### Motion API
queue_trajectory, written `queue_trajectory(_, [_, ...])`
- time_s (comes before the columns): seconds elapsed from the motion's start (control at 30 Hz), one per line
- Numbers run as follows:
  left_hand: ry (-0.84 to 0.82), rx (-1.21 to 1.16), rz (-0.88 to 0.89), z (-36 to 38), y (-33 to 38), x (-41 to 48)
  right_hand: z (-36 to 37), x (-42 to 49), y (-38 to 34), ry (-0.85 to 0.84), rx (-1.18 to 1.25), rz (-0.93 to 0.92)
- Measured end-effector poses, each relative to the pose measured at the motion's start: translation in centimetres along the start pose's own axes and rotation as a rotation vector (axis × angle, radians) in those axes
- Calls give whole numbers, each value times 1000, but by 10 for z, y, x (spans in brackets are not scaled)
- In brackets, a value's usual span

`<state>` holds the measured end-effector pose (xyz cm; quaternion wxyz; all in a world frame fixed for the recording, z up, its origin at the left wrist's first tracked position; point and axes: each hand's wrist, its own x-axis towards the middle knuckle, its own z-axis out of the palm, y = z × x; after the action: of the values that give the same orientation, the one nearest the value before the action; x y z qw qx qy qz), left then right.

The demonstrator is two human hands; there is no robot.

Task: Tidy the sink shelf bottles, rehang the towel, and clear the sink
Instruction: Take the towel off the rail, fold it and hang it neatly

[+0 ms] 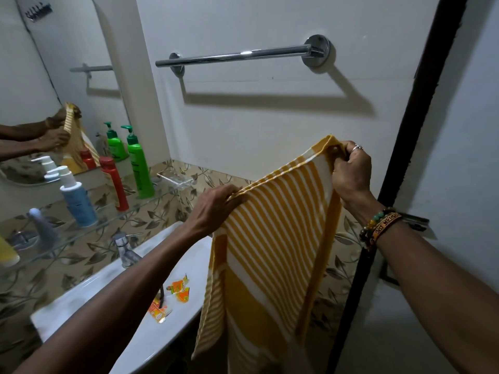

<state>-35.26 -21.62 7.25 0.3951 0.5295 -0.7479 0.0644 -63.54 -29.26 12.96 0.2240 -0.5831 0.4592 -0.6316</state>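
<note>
Fingers of the left hand [216, 203] curl over one top corner of the yellow striped towel [270, 252]; the right hand [349, 171] pinches the other corner, held higher; the cloth hangs between them, well below the chrome towel bar [237, 56], with plain wall between cloth and bar; its lower left edge falls in front of the white sink [113, 306]; orange wrappers [179, 288] lie in the basin; on the glass shelf [113, 225] a green bottle [139, 168], a red bottle [114, 184] and a blue bottle [77, 201] stand upright.
</note>
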Motion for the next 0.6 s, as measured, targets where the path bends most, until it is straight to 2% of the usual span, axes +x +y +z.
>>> queue_trajectory(0.1, [-96,1,-51,-1,-8,-10,-2,-2,2,13,40,15])
queue_trajectory(0.2, [-140,-75,-156,-1,-6,-14,-4,-4,4,-77,18,0])
queue_trajectory(0.27, [-131,-185,-284,-2,-5,-13,-8,-3,4,-193,-7,9])
queue_trajectory(0.37, [-135,-488,-473,-3,5,-7,-9,-5,2,-339,-137,-17])
queue_trajectory(0.47, [-161,-580,-463,0,28,5,0,-16,-3,-497,-118,-54])
queue_trajectory(0.6, [-211,-535,-343,2,61,22,17,-33,-17,-755,-288,-244])
